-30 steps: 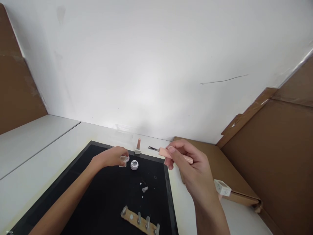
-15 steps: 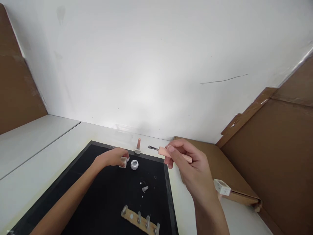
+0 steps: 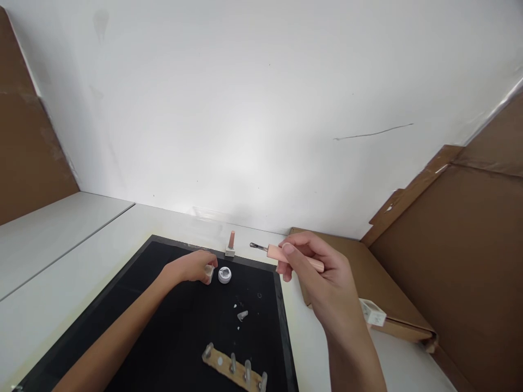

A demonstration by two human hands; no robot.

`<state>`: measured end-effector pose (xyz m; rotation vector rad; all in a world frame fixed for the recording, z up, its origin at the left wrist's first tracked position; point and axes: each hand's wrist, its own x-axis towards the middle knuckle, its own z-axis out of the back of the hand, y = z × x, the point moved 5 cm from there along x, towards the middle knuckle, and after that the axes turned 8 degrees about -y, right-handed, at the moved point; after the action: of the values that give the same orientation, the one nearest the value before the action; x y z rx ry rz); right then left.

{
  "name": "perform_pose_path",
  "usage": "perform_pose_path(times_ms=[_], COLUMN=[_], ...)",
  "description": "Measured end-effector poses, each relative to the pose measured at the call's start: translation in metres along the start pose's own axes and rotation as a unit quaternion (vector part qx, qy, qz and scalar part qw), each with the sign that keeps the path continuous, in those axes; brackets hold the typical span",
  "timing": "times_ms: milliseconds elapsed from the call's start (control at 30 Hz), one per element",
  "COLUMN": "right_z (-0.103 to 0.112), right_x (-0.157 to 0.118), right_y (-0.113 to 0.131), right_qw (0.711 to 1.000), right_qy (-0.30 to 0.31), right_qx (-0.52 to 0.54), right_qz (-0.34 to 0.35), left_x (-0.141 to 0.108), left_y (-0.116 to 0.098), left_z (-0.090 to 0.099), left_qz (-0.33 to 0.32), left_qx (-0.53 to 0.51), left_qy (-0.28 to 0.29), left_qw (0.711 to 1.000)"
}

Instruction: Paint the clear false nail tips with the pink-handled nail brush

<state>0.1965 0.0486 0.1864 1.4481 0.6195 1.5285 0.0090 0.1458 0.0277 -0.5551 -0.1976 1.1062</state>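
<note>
In my right hand [image 3: 316, 261] I hold a nail polish brush by its pink cap [image 3: 296, 258]; the dark bristles [image 3: 258, 246] point left, in the air above the mat's far right corner. My left hand [image 3: 198, 267] is closed around a small, pale square nail polish bottle [image 3: 209, 270] at the far part of the black mat [image 3: 163, 316]. My fingers cover part of that bottle. Just right of it is a round white jar [image 3: 224, 275] with grey material inside. A pink-capped nail polish bottle [image 3: 231, 246] stands behind the jar.
Nearer me lies a wooden strip [image 3: 226, 370] with several clear nail tips on it. A loose nail tip [image 3: 242, 315] and white bits lie on the mat. A cardboard box [image 3: 368, 277] is at right, with another white square bottle [image 3: 373, 312] beside my wrist.
My left hand has shifted slightly right with the square bottle, closer to the round jar. My right hand has moved a little right with the brush.
</note>
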Motion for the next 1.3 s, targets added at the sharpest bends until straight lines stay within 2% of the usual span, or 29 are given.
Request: perform_pose_path(times_ms=[300, 533, 633, 833, 933, 1067, 1300], right_z=[0.001, 0.004, 0.005, 0.006, 0.006, 0.007, 0.008], right_x=[-0.001, 0.001, 0.001, 0.000, 0.000, 0.000, 0.001], right_y=[0.003, 0.003, 0.004, 0.004, 0.006, 0.006, 0.003], right_qw=[1.000, 1.000, 1.000, 1.000, 0.999, 0.999, 0.999], right_qy=[-0.003, 0.001, -0.001, -0.004, 0.002, -0.005, -0.011], right_qx=[-0.016, -0.015, -0.021, -0.028, -0.034, -0.040, -0.035], right_qz=[-0.001, 0.003, 0.007, 0.012, 0.020, 0.021, 0.023], left_x=[-0.008, -0.027, -0.029, -0.015, -0.007, -0.002, 0.001], left_y=[-0.011, -0.037, -0.051, -0.069, -0.070, -0.068, -0.064], left_z=[0.006, 0.018, 0.007, -0.049, -0.068, -0.072, -0.057], left_qz=[0.000, -0.051, -0.094, -0.167, -0.184, -0.195, -0.202], left_qx=[0.018, 0.031, 0.031, 0.043, 0.044, 0.029, -0.013], left_qy=[0.000, -0.048, -0.042, 0.027, 0.035, 0.019, -0.023], left_qw=[1.000, 0.997, 0.994, 0.985, 0.981, 0.980, 0.979])
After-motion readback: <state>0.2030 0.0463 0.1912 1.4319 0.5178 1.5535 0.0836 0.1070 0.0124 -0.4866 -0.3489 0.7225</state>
